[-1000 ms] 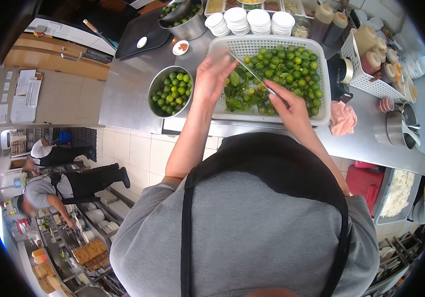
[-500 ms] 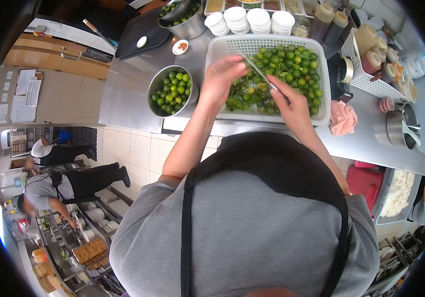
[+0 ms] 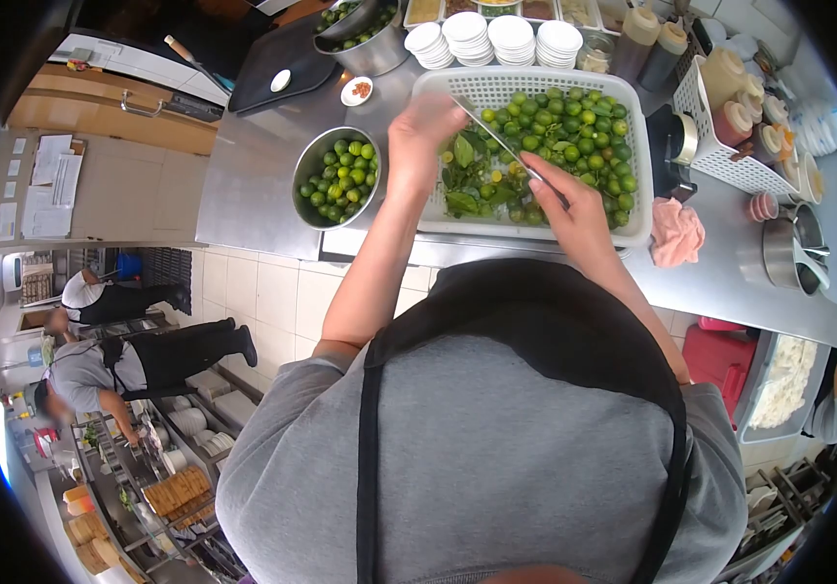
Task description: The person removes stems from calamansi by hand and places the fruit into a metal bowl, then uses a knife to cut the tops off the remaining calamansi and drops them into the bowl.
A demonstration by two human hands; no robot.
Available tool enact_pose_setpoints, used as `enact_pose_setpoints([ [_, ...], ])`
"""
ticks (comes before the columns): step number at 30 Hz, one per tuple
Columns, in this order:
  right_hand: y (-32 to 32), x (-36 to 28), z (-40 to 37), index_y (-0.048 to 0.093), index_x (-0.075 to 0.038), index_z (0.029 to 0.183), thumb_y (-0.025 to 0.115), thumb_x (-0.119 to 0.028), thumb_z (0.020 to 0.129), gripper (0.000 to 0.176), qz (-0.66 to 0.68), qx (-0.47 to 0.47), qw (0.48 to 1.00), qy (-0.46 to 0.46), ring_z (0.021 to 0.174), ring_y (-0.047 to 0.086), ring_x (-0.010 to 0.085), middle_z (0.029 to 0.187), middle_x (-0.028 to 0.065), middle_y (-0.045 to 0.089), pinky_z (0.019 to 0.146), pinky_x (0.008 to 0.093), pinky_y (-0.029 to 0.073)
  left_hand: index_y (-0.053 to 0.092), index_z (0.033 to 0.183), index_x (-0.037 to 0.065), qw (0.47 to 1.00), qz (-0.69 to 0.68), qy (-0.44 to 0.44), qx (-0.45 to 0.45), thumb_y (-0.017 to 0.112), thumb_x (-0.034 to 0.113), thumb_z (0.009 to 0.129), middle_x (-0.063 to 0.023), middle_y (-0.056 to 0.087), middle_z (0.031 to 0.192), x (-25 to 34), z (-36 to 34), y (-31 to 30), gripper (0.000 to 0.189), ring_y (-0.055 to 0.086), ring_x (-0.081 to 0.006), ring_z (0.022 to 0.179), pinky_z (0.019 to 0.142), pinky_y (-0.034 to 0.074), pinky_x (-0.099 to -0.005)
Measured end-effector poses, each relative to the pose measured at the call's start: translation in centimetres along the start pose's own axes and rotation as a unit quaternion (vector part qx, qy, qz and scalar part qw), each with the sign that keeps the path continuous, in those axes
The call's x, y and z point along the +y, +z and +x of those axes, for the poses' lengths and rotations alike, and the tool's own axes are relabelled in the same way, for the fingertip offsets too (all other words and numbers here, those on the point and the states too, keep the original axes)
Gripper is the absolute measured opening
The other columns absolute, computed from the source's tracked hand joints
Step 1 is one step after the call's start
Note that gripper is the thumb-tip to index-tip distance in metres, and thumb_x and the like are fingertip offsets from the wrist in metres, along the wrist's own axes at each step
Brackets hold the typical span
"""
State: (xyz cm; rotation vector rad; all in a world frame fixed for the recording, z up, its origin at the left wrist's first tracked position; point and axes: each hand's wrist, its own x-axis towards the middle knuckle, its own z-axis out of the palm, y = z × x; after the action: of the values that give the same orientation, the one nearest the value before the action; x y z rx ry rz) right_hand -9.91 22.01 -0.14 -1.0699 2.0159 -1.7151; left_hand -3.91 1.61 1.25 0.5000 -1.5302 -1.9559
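Observation:
My right hand is closed on the handle of a knife, whose blade slants up and left over a white perforated basket. The blade's tip is beside my left hand, which is blurred over the basket's left edge, so its fingers and anything in them cannot be made out. Inside the basket, small green limes fill the right side, and leaves with loose bits lie on the left. A steel bowl of whole limes stands left of the basket.
Stacked white dishes stand behind the basket. A small dish of red bits and a black tray are at the back left. To the right are a pink cloth and a bottle basket. Two people work far left; another is at the right edge.
My left hand has moved left, away from the basket's middle, uncovering more leaves. The knife has shifted slightly left, still in my right hand.

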Motion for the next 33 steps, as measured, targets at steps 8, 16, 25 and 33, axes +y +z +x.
enact_pose_setpoints([
  [8, 0.0, 0.0, 0.5, 0.057, -0.006, 0.118, 0.054, -0.011, 0.088, 0.03, -0.019, -0.016, 1.0, -0.005, 0.097, 0.06, 0.0171, 0.109, 0.0124, 0.062, 0.083, 0.026, 0.044, 0.059, 0.097, -0.002, 0.986, -0.123, -0.088, -0.066, 0.063, 0.005, 0.081, -0.0092, 0.063, 0.094, -0.3, -0.2, -0.8, 0.017, 0.06, -0.0172, 0.087, 0.083, 0.049, -0.0283],
  [16, -0.1, 2.2, 0.0, 0.059, -0.011, 0.115, 0.057, -0.018, 0.087, 0.029, -0.043, 0.022, 0.999, -0.001, 0.079, 0.063, 0.0225, 0.097, 0.0142, 0.065, 0.072, 0.0284, 0.047, 0.061, 0.097, -0.002, 0.988, 0.117, -0.008, 0.098, 0.071, 0.011, 0.074, -0.0103, 0.063, 0.092, 3.9, 1.0, -10.8, 0.028, 0.06, -0.0197, 0.09, 0.081, 0.049, -0.0314],
  [25, -1.2, 1.1, 0.4, 0.058, -0.01, 0.116, 0.057, -0.018, 0.087, 0.03, -0.04, 0.013, 0.998, 0.05, 0.077, 0.061, 0.0171, 0.097, 0.0122, 0.065, 0.069, 0.026, 0.045, 0.069, 0.08, 0.004, 0.699, 0.712, 0.055, -0.04, 0.064, 0.019, 0.072, -0.019, 0.064, 0.08, -2.8, 5.5, -6.4, 0.018, 0.063, -0.0317, 0.075, 0.072, 0.05, -0.0357],
  [33, -2.1, 0.5, -0.1, 0.058, -0.009, 0.116, 0.057, -0.018, 0.087, 0.03, -0.045, 0.031, 0.996, 0.07, 0.08, 0.061, 0.0173, 0.101, 0.0122, 0.065, 0.071, 0.0258, 0.045, 0.066, 0.093, 0.006, 0.588, 0.794, 0.026, -0.154, 0.053, 0.013, 0.077, -0.0187, 0.063, 0.097, -11.4, 9.4, -2.4, 0.021, 0.063, -0.0348, 0.084, 0.074, 0.051, -0.0399],
])
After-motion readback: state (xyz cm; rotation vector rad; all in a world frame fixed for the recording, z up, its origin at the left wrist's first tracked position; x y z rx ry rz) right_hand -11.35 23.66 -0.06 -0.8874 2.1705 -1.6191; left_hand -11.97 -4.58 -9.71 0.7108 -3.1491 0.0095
